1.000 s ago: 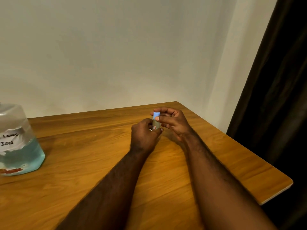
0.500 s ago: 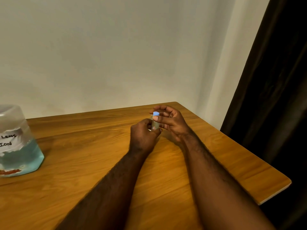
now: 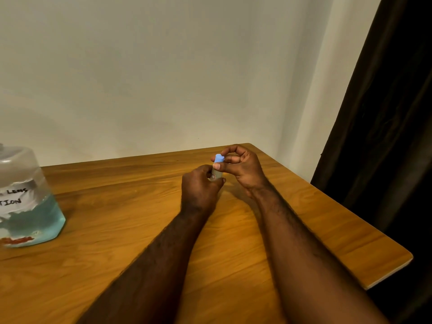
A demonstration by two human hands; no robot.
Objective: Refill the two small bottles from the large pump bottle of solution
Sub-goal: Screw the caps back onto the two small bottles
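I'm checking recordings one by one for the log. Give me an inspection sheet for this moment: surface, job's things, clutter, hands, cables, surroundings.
Surface: wooden table, set against the wall.
Job's things: small bottle held upright above the table, blue cap at its top; large bottle at the left edge, part full of blue liquid, handwritten label; second small bottle not in view.
Clutter: nothing seen.
Hands: left hand grips the small bottle; right hand pinches the blue cap.
Cables: nothing seen.
Surroundings: pale wall behind; dark curtain at right.
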